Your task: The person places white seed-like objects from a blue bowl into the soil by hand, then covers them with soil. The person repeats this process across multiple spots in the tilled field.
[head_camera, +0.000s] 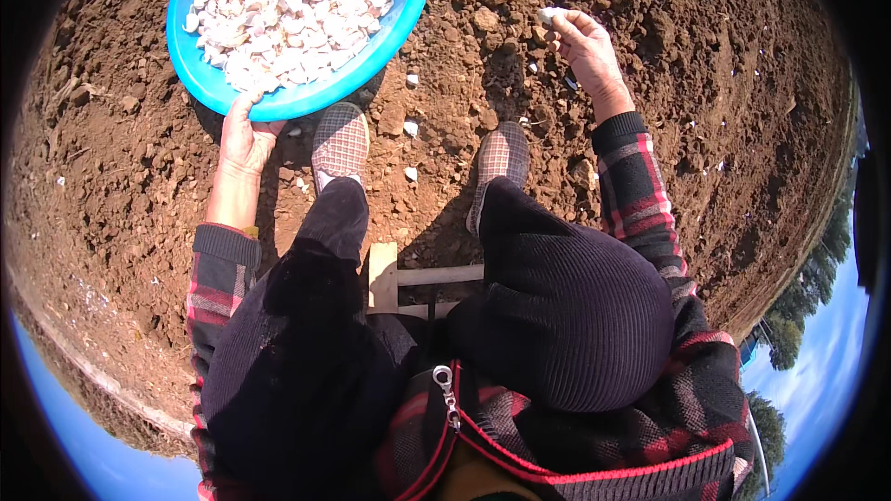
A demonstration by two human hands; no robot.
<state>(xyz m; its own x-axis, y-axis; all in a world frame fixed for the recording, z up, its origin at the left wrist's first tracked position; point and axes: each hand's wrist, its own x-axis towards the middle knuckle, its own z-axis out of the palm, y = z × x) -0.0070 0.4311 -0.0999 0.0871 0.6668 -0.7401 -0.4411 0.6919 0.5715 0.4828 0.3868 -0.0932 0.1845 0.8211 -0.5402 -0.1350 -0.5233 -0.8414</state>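
My left hand (pixel 247 136) grips the near rim of a round blue plastic basin (pixel 306 103), thumb on top and fingers underneath. A heap of peeled-apart garlic cloves (pixel 292 14) fills the basin, which sits at the upper left over the soil. At the upper right, my right hand (pixel 574 38) pinches one garlic clove (pixel 550 14) between thumb and fingertips, just above the ground. Single cloves lie apart in the soil between my feet, such as one clove (pixel 411 128), and more pale cloves (pixel 533 68) lie below my right hand.
Brown, cloddy soil (pixel 696 69) spreads all around, with small stones and scattered pale bits. My checked shoes (pixel 341 142) stand on it, left and right. A low wooden stool frame (pixel 383 278) shows between my legs. Trees (pixel 786 341) stand at the far right rim.
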